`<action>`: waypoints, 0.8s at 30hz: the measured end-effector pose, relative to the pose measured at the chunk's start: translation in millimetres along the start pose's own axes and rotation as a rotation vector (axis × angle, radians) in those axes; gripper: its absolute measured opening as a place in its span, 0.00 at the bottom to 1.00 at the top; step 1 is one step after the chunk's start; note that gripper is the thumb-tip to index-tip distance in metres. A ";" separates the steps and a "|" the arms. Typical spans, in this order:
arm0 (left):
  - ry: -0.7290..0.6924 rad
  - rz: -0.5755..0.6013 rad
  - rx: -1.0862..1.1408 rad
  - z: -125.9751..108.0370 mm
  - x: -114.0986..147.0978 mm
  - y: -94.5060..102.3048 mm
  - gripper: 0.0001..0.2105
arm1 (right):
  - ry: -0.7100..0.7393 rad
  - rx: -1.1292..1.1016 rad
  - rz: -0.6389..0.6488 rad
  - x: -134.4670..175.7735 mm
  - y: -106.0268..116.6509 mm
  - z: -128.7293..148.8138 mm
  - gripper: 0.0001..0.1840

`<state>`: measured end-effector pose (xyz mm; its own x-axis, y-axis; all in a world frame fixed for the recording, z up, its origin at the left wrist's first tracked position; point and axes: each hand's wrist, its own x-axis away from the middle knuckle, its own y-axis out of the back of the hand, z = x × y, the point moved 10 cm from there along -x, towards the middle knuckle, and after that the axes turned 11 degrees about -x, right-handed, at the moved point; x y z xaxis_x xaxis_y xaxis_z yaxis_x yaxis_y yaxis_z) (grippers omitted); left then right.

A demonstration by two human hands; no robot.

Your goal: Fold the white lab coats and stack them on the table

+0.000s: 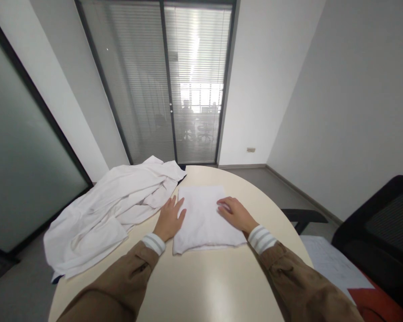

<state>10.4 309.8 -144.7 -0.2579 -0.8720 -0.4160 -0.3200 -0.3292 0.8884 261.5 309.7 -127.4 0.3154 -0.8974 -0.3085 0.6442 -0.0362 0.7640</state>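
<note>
A white cloth folded into a rough rectangle [203, 219] lies flat on the round cream table [201, 286]. My left hand [170, 218] rests at its left edge, fingers spread, with the thumb over the cloth. On the right side of the cloth lies my right hand [234, 213], its fingers slightly bent and pointing left, thumb a little apart. Neither hand grips anything that I can see. Left of my left hand, a heap of loose white fabric [100, 210] spreads across the table, with dark blue cloth peeking out at its ends.
A black mesh chair [383, 232] stands to the right, its armrest [304, 215] close to the table edge. Papers [332, 259] and a red item [379, 304] lie beside it. Behind the table are a glass partition with blinds [137, 89] and a white wall [255, 80].
</note>
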 end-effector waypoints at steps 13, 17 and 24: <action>0.307 -0.028 1.064 30.4 -25.1 -23.5 0.28 | -0.209 -0.709 -0.085 -16.0 -11.8 -54.3 0.28; 0.544 -0.051 1.395 34.1 -16.9 -30.5 0.40 | -0.325 -1.150 -0.160 -12.7 -14.2 -51.7 0.37; 0.550 0.234 1.670 -3.2 -9.7 -31.6 0.30 | -0.633 -1.378 -0.228 6.2 -21.5 -50.4 0.58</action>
<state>25.9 327.5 -168.2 -0.2352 -0.9671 0.0973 -0.9152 0.1867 -0.3573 284.7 327.1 -174.3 0.0144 -0.9766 0.2144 0.8738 -0.0920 -0.4775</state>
